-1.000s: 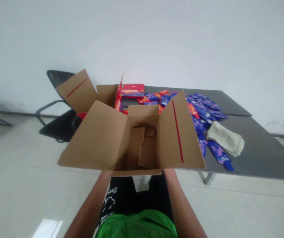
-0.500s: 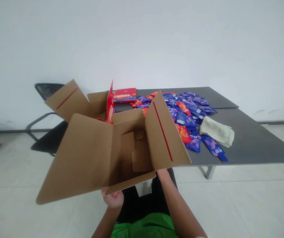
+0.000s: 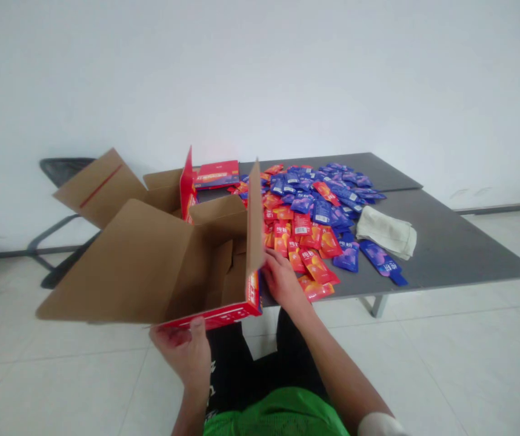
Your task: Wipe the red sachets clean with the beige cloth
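I hold an open cardboard box [image 3: 151, 266] in front of me, tilted to the left, its flaps spread and its red printed outside showing along the near edge. My left hand [image 3: 186, 351] grips that near bottom edge with the thumb on top. My right hand [image 3: 280, 278] is wrapped on the box's right side, beside the upright right flap [image 3: 254, 221]. Inside the box, loose cardboard dividers show.
A dark grey table [image 3: 451, 248] carries a heap of several blue and red-orange sachets [image 3: 319, 212], a folded beige cloth [image 3: 386, 232] and a red carton [image 3: 217, 174]. A second open cardboard box [image 3: 105, 184] stands behind, and a black chair [image 3: 60, 172] at left on the tiled floor.
The box has swung down and to the left, tipping further. Its right flap has turned edge-on, uncovering more sachets. Both hands have come into view on the box.
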The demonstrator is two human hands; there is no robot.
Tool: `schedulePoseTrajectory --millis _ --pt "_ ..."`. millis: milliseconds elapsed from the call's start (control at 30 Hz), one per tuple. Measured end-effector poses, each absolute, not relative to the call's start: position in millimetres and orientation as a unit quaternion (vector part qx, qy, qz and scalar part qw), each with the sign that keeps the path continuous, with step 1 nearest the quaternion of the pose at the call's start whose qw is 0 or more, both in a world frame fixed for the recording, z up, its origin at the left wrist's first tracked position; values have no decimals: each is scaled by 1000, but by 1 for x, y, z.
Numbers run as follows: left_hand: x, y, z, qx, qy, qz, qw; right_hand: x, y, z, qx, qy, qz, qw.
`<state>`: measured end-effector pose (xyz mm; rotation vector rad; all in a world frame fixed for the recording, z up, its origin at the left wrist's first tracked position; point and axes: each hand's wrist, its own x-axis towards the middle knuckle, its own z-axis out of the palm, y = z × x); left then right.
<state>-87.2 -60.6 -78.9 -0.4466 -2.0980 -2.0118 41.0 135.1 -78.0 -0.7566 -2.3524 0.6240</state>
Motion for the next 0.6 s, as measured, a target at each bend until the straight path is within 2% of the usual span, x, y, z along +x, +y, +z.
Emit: schedulePoseTrajectory --millis 233,600 --pt "-109 -64 -83 -159 -721 -669 87 50 154 -68 -252 -917 214 222" --pt "-125 -67 -89 -170 -769 -615 43 53 168 -78 -281 -904 195 258"
